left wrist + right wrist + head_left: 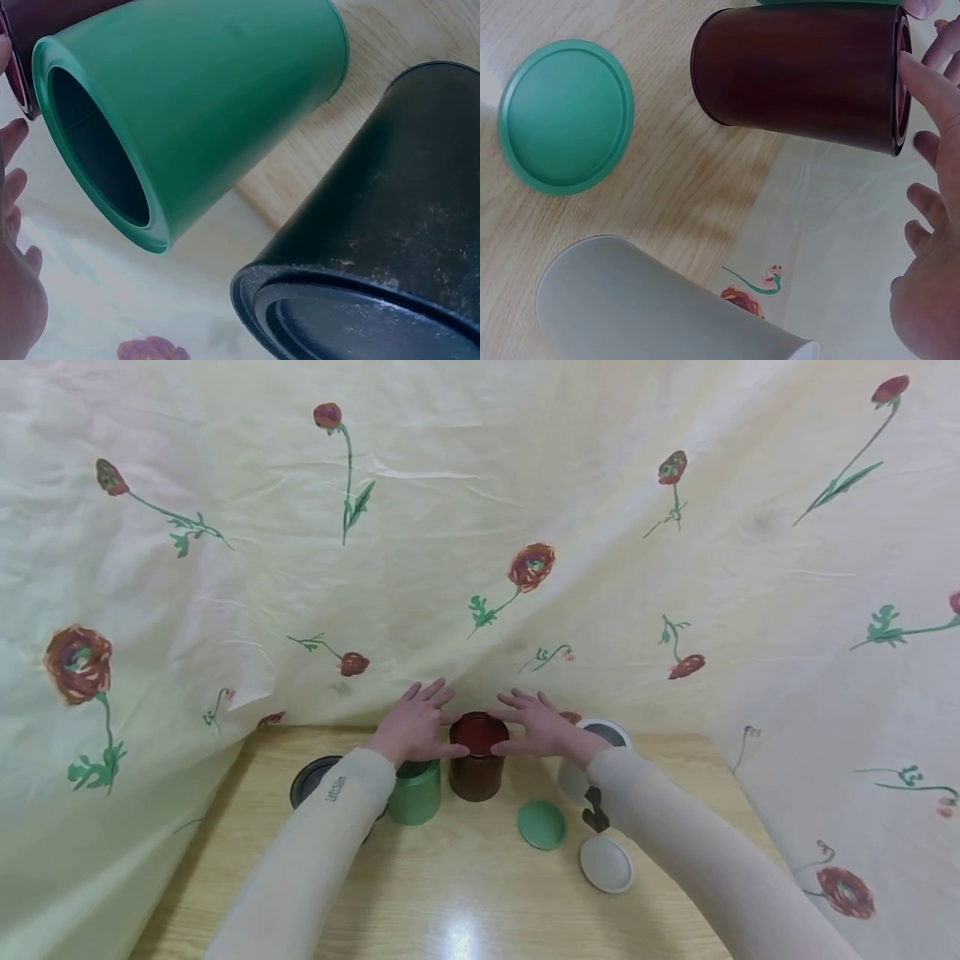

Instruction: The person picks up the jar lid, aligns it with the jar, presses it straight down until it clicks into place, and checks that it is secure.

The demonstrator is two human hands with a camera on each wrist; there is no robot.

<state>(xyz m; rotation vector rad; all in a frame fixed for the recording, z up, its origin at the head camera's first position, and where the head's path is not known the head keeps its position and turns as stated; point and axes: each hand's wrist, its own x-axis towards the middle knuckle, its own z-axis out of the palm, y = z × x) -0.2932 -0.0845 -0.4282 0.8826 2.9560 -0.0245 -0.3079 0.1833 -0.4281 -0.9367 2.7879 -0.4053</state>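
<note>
A dark red can (477, 774) stands upright at the back of the table, between both hands. My left hand (415, 728) reaches over from the left, fingers spread, with the thumb at the can's top rim. From the other side my right hand (542, 729) mirrors it, its thumb also at the rim in the right wrist view. Just left of the red can is a green can (225, 97), whose top is uncovered. Farther left stands a black can (375, 217) with its lid on, partly hidden by my left sleeve.
A white can (652, 307) stands at the right, partly behind my right forearm. A green lid (542, 824) and a white lid (607, 864) lie flat on the wooden table (420, 893). Flower-printed cloth (450, 527) hangs behind the table and along its sides.
</note>
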